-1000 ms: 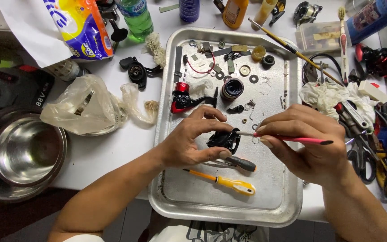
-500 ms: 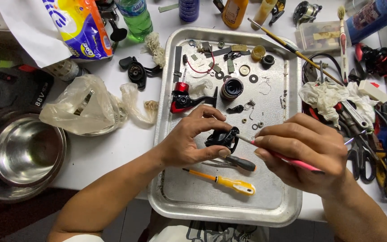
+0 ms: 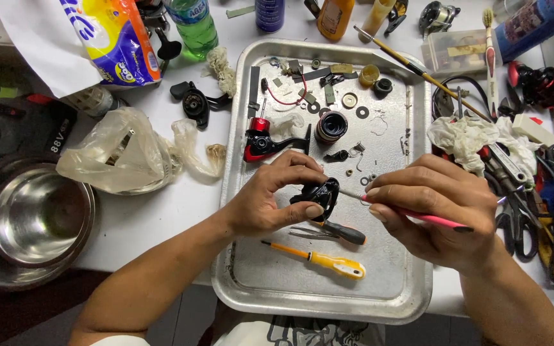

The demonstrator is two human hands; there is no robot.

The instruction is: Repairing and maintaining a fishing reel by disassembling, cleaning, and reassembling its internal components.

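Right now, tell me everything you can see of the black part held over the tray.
The black part is small, rounded and glossy, like moulded plastic or painted metal. The left hand pinches it just above the metal tray, thumb below, fingers on top. The thin tip of the pink-handled tool, held by the right hand, meets its right side.

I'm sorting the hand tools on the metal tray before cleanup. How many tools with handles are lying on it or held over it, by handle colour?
Yellow-handled screwdriver, lying on the tray: 1
Black-handled screwdriver, lying on the tray: 1
Pink-handled tool, held in the right hand, its tip at the black reel part held by the left hand: 1
Total: 3
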